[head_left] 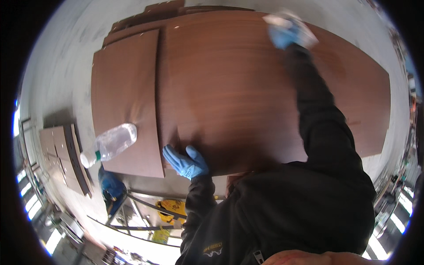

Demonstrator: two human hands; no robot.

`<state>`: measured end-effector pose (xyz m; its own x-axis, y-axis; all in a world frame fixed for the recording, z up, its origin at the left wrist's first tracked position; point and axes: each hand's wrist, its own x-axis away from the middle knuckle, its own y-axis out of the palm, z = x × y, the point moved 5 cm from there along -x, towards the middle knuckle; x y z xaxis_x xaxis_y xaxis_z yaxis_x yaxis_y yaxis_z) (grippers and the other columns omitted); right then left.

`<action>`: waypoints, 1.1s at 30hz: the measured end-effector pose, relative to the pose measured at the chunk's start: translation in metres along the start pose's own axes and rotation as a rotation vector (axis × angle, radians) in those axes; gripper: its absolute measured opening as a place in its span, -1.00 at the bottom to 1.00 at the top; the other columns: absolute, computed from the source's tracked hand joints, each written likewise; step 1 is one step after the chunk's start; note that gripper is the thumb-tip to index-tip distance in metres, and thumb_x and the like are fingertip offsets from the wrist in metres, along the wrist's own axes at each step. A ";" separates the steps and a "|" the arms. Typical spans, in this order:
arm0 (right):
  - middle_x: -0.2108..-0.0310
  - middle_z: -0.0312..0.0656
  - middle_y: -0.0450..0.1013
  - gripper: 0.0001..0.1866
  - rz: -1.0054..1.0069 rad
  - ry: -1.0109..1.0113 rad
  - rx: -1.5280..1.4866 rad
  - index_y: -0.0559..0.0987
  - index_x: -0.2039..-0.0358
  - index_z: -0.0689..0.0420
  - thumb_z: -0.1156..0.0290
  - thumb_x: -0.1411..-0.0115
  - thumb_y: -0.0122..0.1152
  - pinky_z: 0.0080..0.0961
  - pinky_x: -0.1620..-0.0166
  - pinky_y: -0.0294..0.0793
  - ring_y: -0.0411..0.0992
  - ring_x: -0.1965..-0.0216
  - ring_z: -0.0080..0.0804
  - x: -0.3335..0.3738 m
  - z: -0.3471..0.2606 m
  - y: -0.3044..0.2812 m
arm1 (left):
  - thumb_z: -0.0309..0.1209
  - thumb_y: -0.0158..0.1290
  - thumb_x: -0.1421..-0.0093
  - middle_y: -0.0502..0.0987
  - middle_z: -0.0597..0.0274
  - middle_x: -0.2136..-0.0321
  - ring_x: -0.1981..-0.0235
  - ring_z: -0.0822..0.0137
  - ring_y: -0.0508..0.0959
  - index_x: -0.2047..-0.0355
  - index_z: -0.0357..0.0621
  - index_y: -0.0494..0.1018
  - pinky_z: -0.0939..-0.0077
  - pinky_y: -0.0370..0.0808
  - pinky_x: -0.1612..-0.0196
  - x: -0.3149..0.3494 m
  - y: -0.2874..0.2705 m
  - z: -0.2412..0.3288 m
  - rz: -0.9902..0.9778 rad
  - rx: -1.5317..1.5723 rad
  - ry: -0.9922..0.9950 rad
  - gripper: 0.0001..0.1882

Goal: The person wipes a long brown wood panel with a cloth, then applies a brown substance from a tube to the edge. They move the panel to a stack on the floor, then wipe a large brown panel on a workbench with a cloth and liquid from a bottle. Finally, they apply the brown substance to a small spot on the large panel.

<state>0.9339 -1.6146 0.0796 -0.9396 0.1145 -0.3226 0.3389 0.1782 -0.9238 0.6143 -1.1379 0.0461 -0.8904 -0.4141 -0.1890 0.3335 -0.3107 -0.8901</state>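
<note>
A large brown wood-grain panel (229, 88) lies flat in front of me. My left hand (187, 165), in a blue glove, rests at the panel's near edge with its fingers stretched out, and nothing is in it. Far off to the right, my right hand (282, 35), gloved in blue too, holds a white cloth (310, 39) against the panel near its far edge; motion smears both. A smaller brown panel (126, 97) lies left of my left hand. On it is a clear plastic bottle (115, 141) with a white cap, mostly see-through.
More brown boards (145, 17) stick out from beneath at the far left. A stack of small brown panels (66, 154) sits on the grey surface (62, 88) at left. Below the near edge are a metal frame (132, 227), a yellow bag (170, 210) and blue cloth (112, 187).
</note>
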 end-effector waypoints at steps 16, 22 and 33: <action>0.31 -0.06 0.65 -0.69 -0.076 0.083 0.115 0.70 0.27 0.09 0.17 -0.41 0.11 -0.12 0.14 0.58 0.62 0.24 -0.09 -0.003 0.210 -0.039 | -0.21 -0.10 -0.48 0.57 -0.11 -0.10 -0.11 -0.08 0.55 -0.19 -0.38 0.46 0.10 0.44 -0.23 -0.005 0.002 0.016 0.016 0.055 0.094 -0.51; -0.35 -0.11 0.38 -0.47 -0.115 0.635 0.458 0.50 -0.30 -0.05 0.03 -0.41 0.01 -0.23 -0.40 0.25 0.29 -0.39 -0.14 0.096 0.460 -0.094 | -0.24 -0.09 -0.44 0.55 -0.13 -0.12 -0.11 -0.08 0.54 -0.18 -0.38 0.48 0.10 0.42 -0.24 -0.006 0.008 0.016 -0.008 0.077 -0.006 -0.51; 0.14 -0.19 0.45 -0.80 0.058 -0.318 -0.479 0.56 0.25 0.03 0.19 -0.27 0.21 -0.14 -0.04 0.41 0.41 0.05 -0.21 0.080 -0.037 -0.003 | -0.19 -0.11 -0.48 0.52 -0.26 -0.15 -0.15 -0.18 0.53 -0.21 -0.47 0.44 0.07 0.41 -0.29 -0.002 0.013 -0.002 0.000 0.027 0.027 -0.45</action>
<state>0.8597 -1.5697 0.0641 -0.8621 -0.1486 -0.4845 0.3050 0.6113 -0.7302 0.6199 -1.1398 0.0345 -0.8981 -0.3912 -0.2009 0.3419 -0.3338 -0.8785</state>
